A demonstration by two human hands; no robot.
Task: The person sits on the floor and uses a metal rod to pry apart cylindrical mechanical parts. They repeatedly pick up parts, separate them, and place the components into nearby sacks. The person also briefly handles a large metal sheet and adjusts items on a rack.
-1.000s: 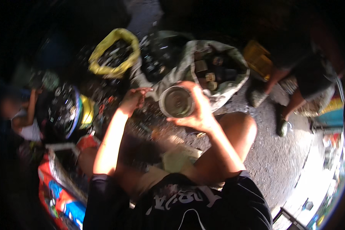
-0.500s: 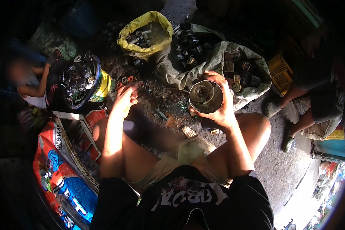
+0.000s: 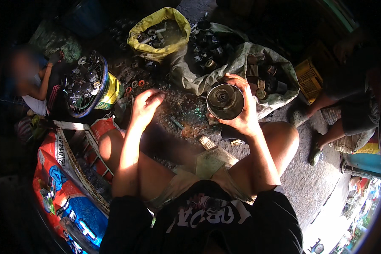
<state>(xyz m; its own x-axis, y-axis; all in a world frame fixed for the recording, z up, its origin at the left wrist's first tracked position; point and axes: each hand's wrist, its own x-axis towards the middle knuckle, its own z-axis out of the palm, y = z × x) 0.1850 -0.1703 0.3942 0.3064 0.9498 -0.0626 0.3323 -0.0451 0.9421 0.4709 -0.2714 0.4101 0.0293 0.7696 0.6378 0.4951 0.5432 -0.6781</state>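
Observation:
My right hand (image 3: 247, 115) is wrapped round a round metal can (image 3: 225, 101), fingers along its far side and thumb on the near side. The can's open mouth faces up, showing a grey inner wall and a ringed round part at the bottom. To the left, apart from the can, my left hand (image 3: 144, 111) hovers over the dark ground with its fingers bent and drawn together. Whatever lies between those fingertips, if anything, is too small to make out. Below, between my knees, sits a flat, pale wooden-looking block (image 3: 213, 163).
A yellow sack (image 3: 180, 51) and a grey sack (image 3: 279, 108) hold used cylindrical parts. At left stand a heaped bucket with a wheel rim (image 3: 107, 91), a seated person (image 3: 38, 89) and a red-blue sack (image 3: 82, 211). Another person's legs (image 3: 332, 129) and a yellow crate (image 3: 307, 78) are at right.
My left hand has shifted slightly to the right and its fingers have turned toward the can. The can in my right hand has moved slightly left and away from me.

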